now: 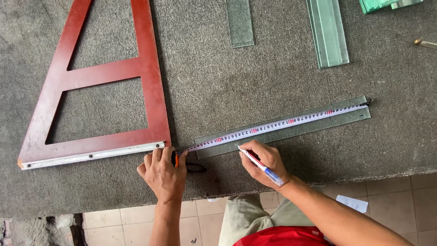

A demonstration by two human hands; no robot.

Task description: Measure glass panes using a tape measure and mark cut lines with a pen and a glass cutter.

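Right hand [266, 160] gripping marker [259, 164]

Worktop [273, 73]: grey carpet-like covering; its near edge runs above a tiled floor [387, 196].
Glass strip [291, 130]: long and narrow, lying flat near the near edge, its far end angled toward the right edge.
Tape measure [273, 125]: white blade stretched along the glass strip, with its hook at the strip's far right end.
Left hand [163, 173]: closed over the tape case at the strip's left end, just beside the frame's lower corner.
Right hand [266, 161]: grips a marker pen [259, 165]; the pen tip meets the strip's near edge.
Wooden frame [104, 77]: red-brown and triangular, with a metal bottom rail, toward the left edge.
Glass offcuts [327, 32]: several pieces lying along the far edge.
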